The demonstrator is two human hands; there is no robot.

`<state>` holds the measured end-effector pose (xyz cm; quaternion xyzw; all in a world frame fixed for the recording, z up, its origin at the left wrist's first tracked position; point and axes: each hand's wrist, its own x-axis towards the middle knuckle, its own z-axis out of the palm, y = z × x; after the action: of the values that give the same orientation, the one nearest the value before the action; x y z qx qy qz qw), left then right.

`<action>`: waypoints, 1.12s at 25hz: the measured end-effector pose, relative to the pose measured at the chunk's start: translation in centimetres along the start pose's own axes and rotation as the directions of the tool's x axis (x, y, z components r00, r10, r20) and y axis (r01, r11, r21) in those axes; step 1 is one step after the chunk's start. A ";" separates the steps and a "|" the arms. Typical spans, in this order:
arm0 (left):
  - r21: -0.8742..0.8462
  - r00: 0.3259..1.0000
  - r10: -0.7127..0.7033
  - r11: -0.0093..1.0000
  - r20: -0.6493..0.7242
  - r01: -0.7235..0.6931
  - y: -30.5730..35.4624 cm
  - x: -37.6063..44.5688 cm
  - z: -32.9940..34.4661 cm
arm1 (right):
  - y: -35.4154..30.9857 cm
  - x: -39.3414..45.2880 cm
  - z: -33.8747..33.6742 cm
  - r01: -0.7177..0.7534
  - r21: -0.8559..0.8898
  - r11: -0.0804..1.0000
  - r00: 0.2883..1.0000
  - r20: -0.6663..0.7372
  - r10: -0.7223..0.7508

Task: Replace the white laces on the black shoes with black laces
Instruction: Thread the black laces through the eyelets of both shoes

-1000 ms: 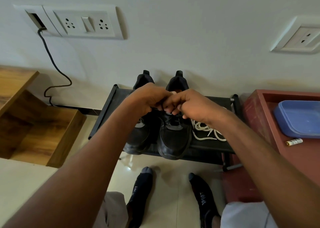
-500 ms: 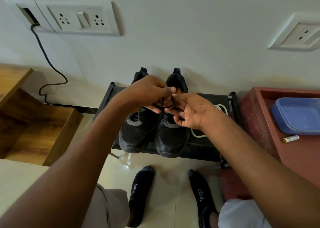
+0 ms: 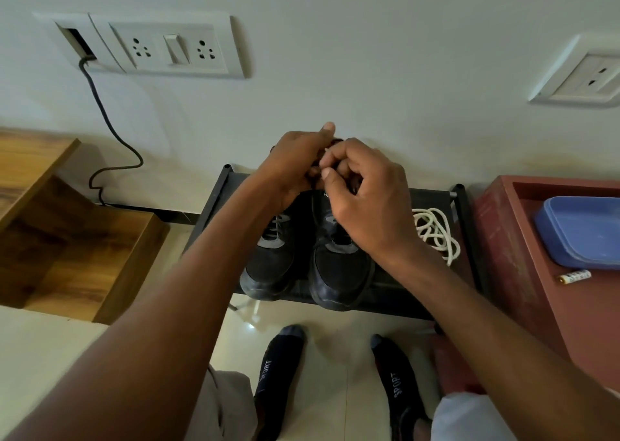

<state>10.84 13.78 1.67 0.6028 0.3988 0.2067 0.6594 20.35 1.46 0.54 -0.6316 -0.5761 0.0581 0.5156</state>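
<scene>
Two black shoes stand side by side on a low black rack (image 3: 432,303): the left shoe (image 3: 273,266) and the right shoe (image 3: 342,273), toes toward me. My left hand (image 3: 292,165) and my right hand (image 3: 365,199) meet above the right shoe's tongue, fingers curled, both pinching a black lace (image 3: 313,202) that runs down into that shoe. Most of the lace is hidden by my fingers. A loose white lace (image 3: 434,231) lies coiled on the rack to the right of the shoes.
A maroon cabinet (image 3: 516,239) on the right carries a blue lidded box (image 3: 583,229) and a small battery (image 3: 575,276). A wooden shelf unit (image 3: 77,246) stands left. A black cable (image 3: 107,128) hangs from a wall socket plate. My socked feet (image 3: 278,377) stand on the tiled floor.
Both hands have risen and drawn together higher above the right shoe, pulling the black lace up. My right hand has closed from a looser hold into curled fingers.
</scene>
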 end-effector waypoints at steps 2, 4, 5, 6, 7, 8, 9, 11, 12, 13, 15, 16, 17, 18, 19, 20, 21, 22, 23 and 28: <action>0.036 0.988 -0.002 0.999 0.152 -0.004 0.9 0.1 0.2 | -0.1 0.3 -0.4 0.097 0.050 0.994 0.995 -0.042 -0.095; 0.099 0.955 -0.036 0.995 0.296 0.007 1.3 -0.3 0.2 | 0.8 1.2 -0.9 0.014 0.171 0.985 0.994 -0.110 0.005; 0.140 0.940 -0.016 0.989 0.342 -0.034 1.3 -0.4 0.0 | 1.4 1.6 -1.2 -0.044 0.188 0.981 0.985 -0.157 0.075; 0.190 0.930 0.034 0.976 0.365 -0.110 1.1 -0.4 0.0 | 2.0 1.9 -1.4 -0.103 0.170 0.980 0.972 -0.192 0.136; 0.229 0.926 0.101 0.954 0.364 -0.194 0.9 -0.5 0.0 | 2.8 2.2 -1.6 -0.180 0.166 0.970 0.958 -0.194 0.211; 0.281 0.928 0.173 0.920 0.330 -0.272 0.4 -0.4 0.1 | 3.5 2.4 -1.8 -0.296 0.212 0.931 0.931 -0.152 0.331; 0.369 0.930 0.254 0.865 0.264 -0.341 0.0 -0.1 0.1 | 3.9 2.5 -1.9 -0.450 0.306 0.839 0.872 -0.052 0.487; 0.617 0.899 0.429 0.685 0.090 -0.389 -0.6 0.6 0.3 | 3.9 2.3 -1.9 -0.702 0.392 0.594 0.696 0.203 0.688; 0.709 0.872 0.488 0.600 0.045 -0.372 -0.7 0.6 0.3 | 3.9 2.2 -1.8 -0.755 0.349 0.555 0.649 0.277 0.709; 0.748 0.857 0.513 0.552 0.044 -0.369 -0.9 0.6 0.3 | 4.0 2.1 -1.8 -0.770 0.306 0.559 0.636 0.309 0.707; 0.719 0.861 0.497 0.561 0.105 -0.411 -0.9 0.5 0.1 | 4.0 2.1 -1.6 -0.765 0.265 0.586 0.644 0.314 0.698; 0.659 0.875 0.465 0.619 0.131 -0.427 -0.8 0.3 -0.1 | 4.0 2.2 -1.5 -0.763 0.253 0.595 0.647 0.296 0.703; 0.571 0.900 0.411 0.709 0.142 -0.414 -0.5 0.1 -0.2 | 4.0 2.2 -1.7 -0.747 0.219 0.627 0.664 0.247 0.705; 0.456 0.933 0.334 0.815 0.135 -0.358 -0.3 -0.1 -0.3 | 4.1 2.2 -1.8 -0.707 0.163 0.688 0.707 0.171 0.686; 0.331 0.965 0.239 0.907 0.106 -0.261 -0.1 -0.2 -0.5 | 4.1 2.3 -2.0 -0.645 0.114 0.756 0.764 0.086 0.639; 0.207 0.987 0.138 0.967 0.079 -0.152 0.0 -0.2 -0.8 | 4.0 2.5 -2.1 -0.574 0.111 0.811 0.817 0.023 0.575; 0.106 0.996 0.049 0.993 0.070 -0.056 0.1 -0.2 -1.0 | 3.7 2.6 -2.1 -0.519 0.156 0.840 0.852 0.010 0.524; 0.027 0.997 -0.011 1.000 0.075 0.009 0.1 0.0 -1.1 | 3.3 2.6 -1.9 -0.488 0.209 0.847 0.871 0.053 0.488; -0.039 0.995 -0.048 0.998 0.084 0.051 0.0 0.1 -1.1 | 3.1 2.6 -1.7 -0.482 0.225 0.847 0.876 0.112 0.469; -0.166 0.996 -0.058 0.984 0.067 0.068 -0.4 0.7 -0.3 | 2.6 2.2 -1.3 -0.462 0.153 0.874 0.883 0.172 0.437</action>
<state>10.91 14.43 1.15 0.5384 0.3782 0.1998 0.7261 23.71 2.93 0.40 -0.6912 -0.4378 0.2726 0.5063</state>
